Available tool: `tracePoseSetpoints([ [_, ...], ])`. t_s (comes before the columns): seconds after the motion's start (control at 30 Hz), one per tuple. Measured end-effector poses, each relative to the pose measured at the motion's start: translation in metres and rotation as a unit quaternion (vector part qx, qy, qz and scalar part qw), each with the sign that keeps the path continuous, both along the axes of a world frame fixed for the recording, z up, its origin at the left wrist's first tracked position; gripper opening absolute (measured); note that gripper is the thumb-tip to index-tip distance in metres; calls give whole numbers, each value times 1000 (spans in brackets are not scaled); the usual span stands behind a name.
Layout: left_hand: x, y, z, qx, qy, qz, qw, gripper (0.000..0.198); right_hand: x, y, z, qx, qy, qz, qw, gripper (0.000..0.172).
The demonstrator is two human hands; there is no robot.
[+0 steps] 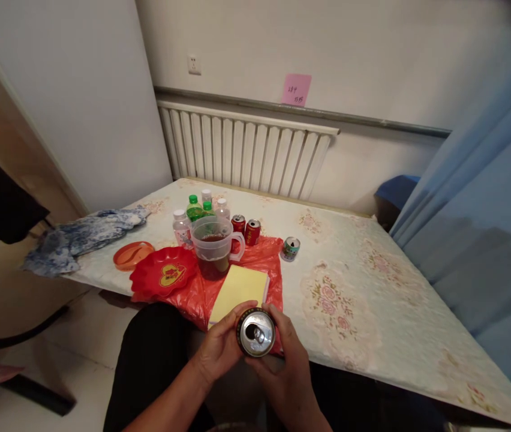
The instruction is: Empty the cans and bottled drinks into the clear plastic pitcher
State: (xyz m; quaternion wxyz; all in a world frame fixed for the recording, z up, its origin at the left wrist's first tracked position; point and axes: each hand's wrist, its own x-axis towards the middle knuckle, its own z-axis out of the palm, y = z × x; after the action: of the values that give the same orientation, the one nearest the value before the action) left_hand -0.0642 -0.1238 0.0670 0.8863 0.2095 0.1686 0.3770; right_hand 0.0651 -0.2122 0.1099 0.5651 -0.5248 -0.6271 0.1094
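Both my hands hold an opened drink can upright over my lap, at the table's near edge. My left hand wraps its left side and my right hand wraps its right side. The can's silver top faces me with the tab opening showing. Just beyond it lies a yellow notepad on a red plastic bag. Behind the pad stands a clear plastic jug holding dark liquid.
Two red cans, a green-white can, several small bottles, a red dish and an orange dish sit on the flowered tablecloth. A blue cloth lies at the left. A radiator is behind, a blue curtain at the right.
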Motion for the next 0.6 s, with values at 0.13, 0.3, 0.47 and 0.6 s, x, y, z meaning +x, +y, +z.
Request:
tracePoseSetpoints([
  [0.13,1,0,0,5,2,4,1000,39,3,1,0,-19,12,3,1000,68],
  [0.3,0,1,-3,2,0,9,1000,37,1,1,-7,-39,53,-10,998,67],
  [0.47,-3,1,-7,34,-21,-7,999,38,0,2,-16,-58,103,-12,993,72],
  [0.6,-6,1,-7,78,-33,-28,996,41,3,5,-19,-79,150,-11,985,75],
])
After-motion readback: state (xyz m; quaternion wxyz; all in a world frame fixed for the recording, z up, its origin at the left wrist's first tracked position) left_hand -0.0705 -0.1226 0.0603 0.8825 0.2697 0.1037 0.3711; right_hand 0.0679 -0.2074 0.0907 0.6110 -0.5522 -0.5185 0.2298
